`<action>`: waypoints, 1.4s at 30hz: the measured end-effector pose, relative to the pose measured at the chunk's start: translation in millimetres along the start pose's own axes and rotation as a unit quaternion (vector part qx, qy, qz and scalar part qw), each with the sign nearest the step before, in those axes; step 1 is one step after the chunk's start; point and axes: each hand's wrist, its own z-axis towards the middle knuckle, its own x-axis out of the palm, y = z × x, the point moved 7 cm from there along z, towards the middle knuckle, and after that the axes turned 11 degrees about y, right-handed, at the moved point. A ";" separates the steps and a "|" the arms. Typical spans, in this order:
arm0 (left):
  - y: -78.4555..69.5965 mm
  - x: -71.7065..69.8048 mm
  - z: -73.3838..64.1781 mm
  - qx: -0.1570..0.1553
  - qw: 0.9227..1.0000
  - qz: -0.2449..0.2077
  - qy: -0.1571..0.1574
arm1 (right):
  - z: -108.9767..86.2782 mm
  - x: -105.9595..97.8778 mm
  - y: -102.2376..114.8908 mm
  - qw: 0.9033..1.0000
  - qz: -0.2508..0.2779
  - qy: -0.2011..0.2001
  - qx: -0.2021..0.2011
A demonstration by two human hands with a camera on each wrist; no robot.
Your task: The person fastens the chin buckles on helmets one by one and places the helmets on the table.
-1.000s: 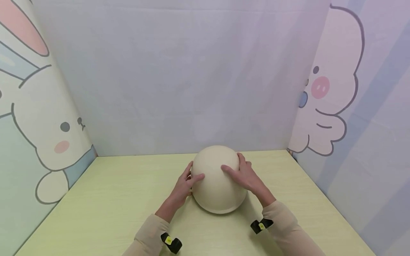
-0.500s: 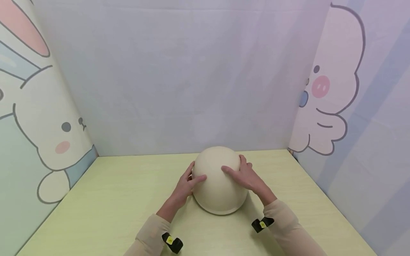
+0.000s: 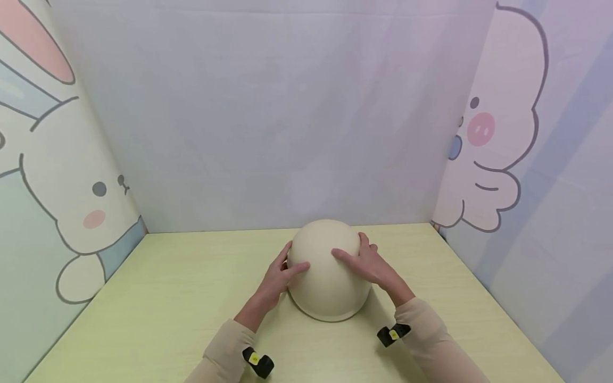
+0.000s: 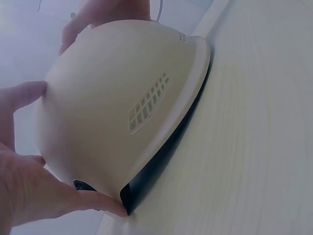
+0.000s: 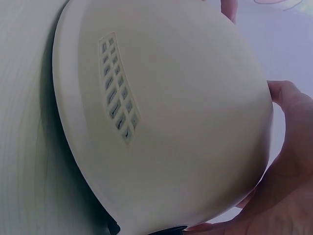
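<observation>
A smooth cream-coloured helmet (image 3: 328, 290) sits dome up on the table. My left hand (image 3: 275, 279) grips its left side, thumb laid over the shell and fingers round the flank. On the opposite side, my right hand (image 3: 367, 264) holds the shell the same way, its thumb near the top. In the left wrist view a grid of vent slots (image 4: 149, 104) and a dark underside edge (image 4: 161, 161) show, and one fingertip of the left hand (image 4: 34, 188) touches the rim. The right wrist view has a matching vent grid (image 5: 119, 88) beside the right hand (image 5: 288, 161). The helmet's inside is hidden.
The pale wood-grain table (image 3: 191, 298) reaches back to a plain grey-white curtain (image 3: 287, 117). Printed side panels stand left and right, with a rabbit (image 3: 72, 197) and a round-nosed animal (image 3: 507, 106). Small black cameras (image 3: 258, 363) are strapped to the sleeves.
</observation>
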 end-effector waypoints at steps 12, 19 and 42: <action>-3.9 0.3 0.3 0.003 1.000 0.018 -0.003 | -0.6 3.1 -2.4 1.000 0.023 0.021 0.005; -4.3 0.4 -1.6 0.002 1.000 0.026 -0.009 | -1.8 2.7 -2.2 0.999 0.039 0.030 0.008; -9.2 1.0 -4.5 0.001 1.000 0.030 -0.008 | 1.2 6.3 -8.1 0.994 0.090 0.060 0.014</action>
